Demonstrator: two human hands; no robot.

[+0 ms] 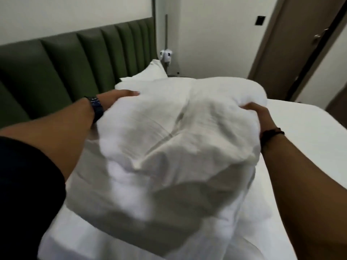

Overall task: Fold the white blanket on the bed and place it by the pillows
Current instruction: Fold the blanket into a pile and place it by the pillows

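Our left hand [120,97] is lying flat and open against the far left side of the blanket [174,139], fingers stretched toward the pillows, while our right hand [257,117] is closing its fingers into a bunched fold on the blanket's right side. Between them we are holding the white blanket as a thick, puffy bundle, raised above the bed [293,132], with its lower part hanging down toward the sheet. The picture is blurring at the near edge, so we cannot tell how neat the folds are. A white pillow [152,72] is showing just beyond the bundle, leaning against the green padded headboard [62,68]. We are judging that the folding is mostly done and that we are now carrying the bundle toward the head of the bed. The next move is calling for lowering it beside the pillow, keeping both sides supported so the layers are not slipping apart, then letting go.
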